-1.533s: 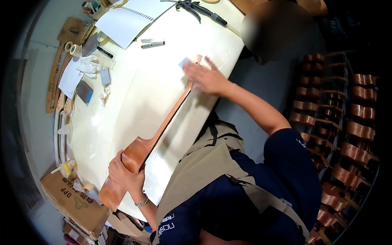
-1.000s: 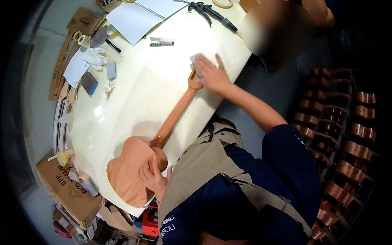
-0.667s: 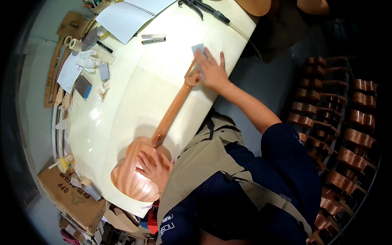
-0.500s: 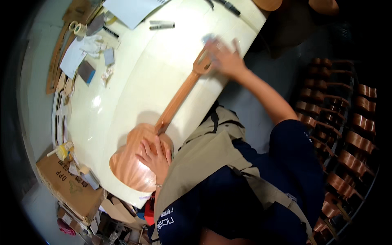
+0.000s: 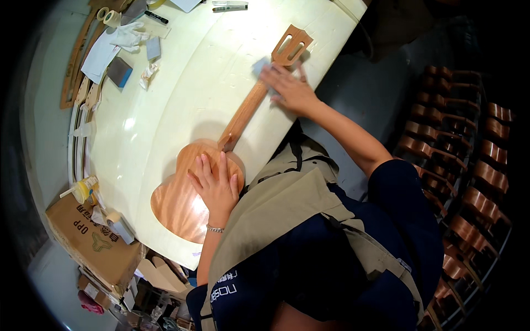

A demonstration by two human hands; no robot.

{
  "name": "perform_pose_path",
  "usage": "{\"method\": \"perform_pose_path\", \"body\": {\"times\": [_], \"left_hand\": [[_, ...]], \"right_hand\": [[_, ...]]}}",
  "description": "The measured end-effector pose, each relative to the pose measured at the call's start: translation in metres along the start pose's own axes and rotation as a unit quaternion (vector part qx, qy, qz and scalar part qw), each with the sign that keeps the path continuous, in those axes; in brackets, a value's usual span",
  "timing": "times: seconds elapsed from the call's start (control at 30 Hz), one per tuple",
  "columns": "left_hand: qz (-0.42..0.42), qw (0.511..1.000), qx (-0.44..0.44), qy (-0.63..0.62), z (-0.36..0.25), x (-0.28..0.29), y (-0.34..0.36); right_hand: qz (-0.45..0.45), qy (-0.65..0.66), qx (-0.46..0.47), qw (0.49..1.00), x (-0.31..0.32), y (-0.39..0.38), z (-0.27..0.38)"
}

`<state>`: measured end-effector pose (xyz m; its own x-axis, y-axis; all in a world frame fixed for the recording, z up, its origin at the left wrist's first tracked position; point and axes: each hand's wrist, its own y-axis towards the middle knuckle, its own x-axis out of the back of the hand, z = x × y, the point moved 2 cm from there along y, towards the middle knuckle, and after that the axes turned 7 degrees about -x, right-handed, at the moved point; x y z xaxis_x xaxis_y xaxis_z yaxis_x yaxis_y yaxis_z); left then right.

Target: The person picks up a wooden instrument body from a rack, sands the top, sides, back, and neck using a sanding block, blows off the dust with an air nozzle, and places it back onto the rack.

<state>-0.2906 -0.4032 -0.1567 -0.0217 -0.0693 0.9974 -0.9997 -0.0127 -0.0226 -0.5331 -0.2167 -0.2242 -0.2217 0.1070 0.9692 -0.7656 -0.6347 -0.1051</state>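
An unfinished wooden ukulele lies flat on the cream-white table, its neck running up and right to a slotted headstock. My left hand lies flat on the rounded body with the fingers spread. My right hand presses a small grey-blue pad against the neck just below the headstock. My apron and dark shirt fill the lower middle of the view.
A cardboard box and a yellow bottle stand at the table's near-left end. Grey blocks, a white cloth, a tape roll and pens lie at the far side. Rows of glossy brown instrument parts stand on the right.
The ukulele, first held on its edge, now lies flat. My left hand went from gripping the body to resting flat on it. My right hand slid down off the headstock onto the neck.
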Motion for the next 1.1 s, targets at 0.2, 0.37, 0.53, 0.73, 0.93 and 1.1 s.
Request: {"method": "perform_pose_path", "body": {"times": [0.2,0.37,0.53,0.73,0.93,1.1], "left_hand": [[0.100,0.992,0.005,-0.073,0.027,0.028,0.022],[0.258,0.891,0.127,-0.350,0.124,0.020,0.070],[0.423,0.698,0.224,-0.532,0.159,-0.018,0.089],[0.258,0.899,0.158,-0.317,0.104,0.100,0.101],[-0.002,0.994,0.092,-0.061,0.059,0.111,0.075],[-0.014,0.991,0.123,-0.040,0.052,0.108,0.074]], "right_hand": [[0.032,0.142,0.146,0.978,-0.029,-0.030,0.087],[-0.107,-0.090,-0.018,0.990,-0.007,-0.001,-0.020],[-0.120,-0.050,-0.084,0.988,-0.019,0.008,-0.011],[-0.086,0.060,-0.102,0.989,-0.015,0.013,0.029],[0.006,0.290,0.130,0.948,0.020,-0.019,0.154],[0.035,0.220,0.174,0.959,0.027,-0.037,0.138]]}}
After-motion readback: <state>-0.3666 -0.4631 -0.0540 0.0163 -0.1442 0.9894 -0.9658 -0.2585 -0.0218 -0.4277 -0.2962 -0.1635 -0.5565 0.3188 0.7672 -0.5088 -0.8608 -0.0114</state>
